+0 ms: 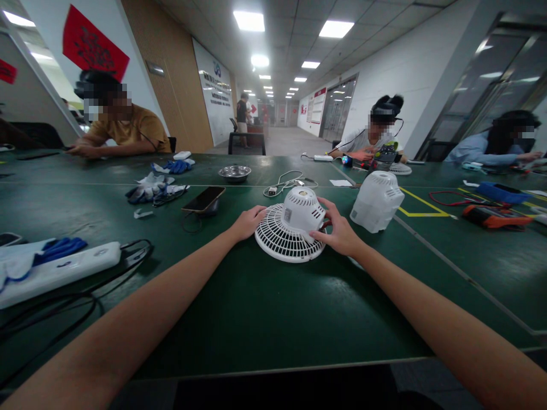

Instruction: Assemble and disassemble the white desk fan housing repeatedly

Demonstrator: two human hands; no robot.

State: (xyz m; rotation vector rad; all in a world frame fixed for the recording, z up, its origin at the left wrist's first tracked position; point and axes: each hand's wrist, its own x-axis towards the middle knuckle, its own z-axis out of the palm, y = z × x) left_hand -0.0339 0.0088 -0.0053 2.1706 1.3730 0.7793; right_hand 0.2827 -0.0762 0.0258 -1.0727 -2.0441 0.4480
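A white fan head lies face down on the green table in front of me. Its round slotted grille (pixel 273 239) is underneath and its vented motor housing (pixel 302 212) points up. My left hand (pixel 249 222) grips the grille's left rim, fingertips partly hidden behind it. On the other side, my right hand (pixel 339 230) is closed around the housing's right side, thumb in front and fingers behind. Just right of that hand stands a translucent white plastic cover (pixel 377 202), apart from it.
A dark phone (pixel 205 199), gloves (pixel 154 188) and a power strip (pixel 64 273) lie left. Behind the fan are a metal bowl (pixel 235 173) and a white cable (pixel 284 185). An orange multimeter (pixel 496 217) lies right. Several people sit across the table.
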